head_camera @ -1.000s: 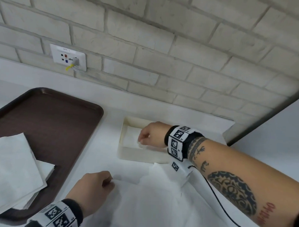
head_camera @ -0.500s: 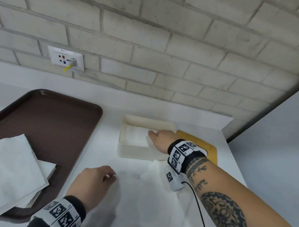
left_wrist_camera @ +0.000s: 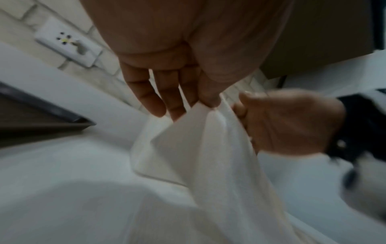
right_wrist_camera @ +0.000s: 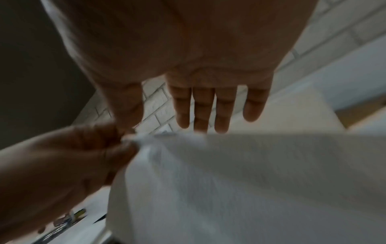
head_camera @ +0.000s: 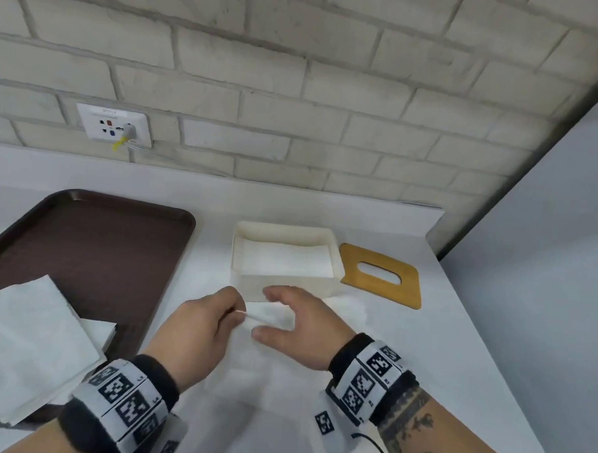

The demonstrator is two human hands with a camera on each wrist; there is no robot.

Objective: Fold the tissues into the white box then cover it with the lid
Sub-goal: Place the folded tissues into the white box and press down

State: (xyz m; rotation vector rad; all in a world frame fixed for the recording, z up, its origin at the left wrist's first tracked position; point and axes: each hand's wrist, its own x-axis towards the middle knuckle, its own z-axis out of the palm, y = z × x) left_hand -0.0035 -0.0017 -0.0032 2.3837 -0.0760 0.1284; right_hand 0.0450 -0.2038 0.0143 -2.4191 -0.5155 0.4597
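The white box [head_camera: 283, 284] stands open on the counter with a folded tissue [head_camera: 285, 261] lying flat inside. The wooden lid [head_camera: 381, 276] with an oval slot lies flat just right of the box. In front of the box, an unfolded tissue [head_camera: 267, 379] is spread on the counter. My left hand [head_camera: 240, 311] pinches one corner of that tissue [left_wrist_camera: 198, 148] between thumb and forefinger and holds it lifted. My right hand [head_camera: 264, 314] hovers beside that corner with straight, spread fingers [right_wrist_camera: 203, 115] and holds nothing.
A dark brown tray [head_camera: 84, 251] sits on the left, with a stack of unfolded tissues [head_camera: 29, 334] on its near end. A brick wall with a socket [head_camera: 113, 125] runs behind. The counter ends at the right, past the lid.
My right hand came out of the box and drew back to the tissue in front. My left hand lifted the tissue's corner and moved right toward the right hand.
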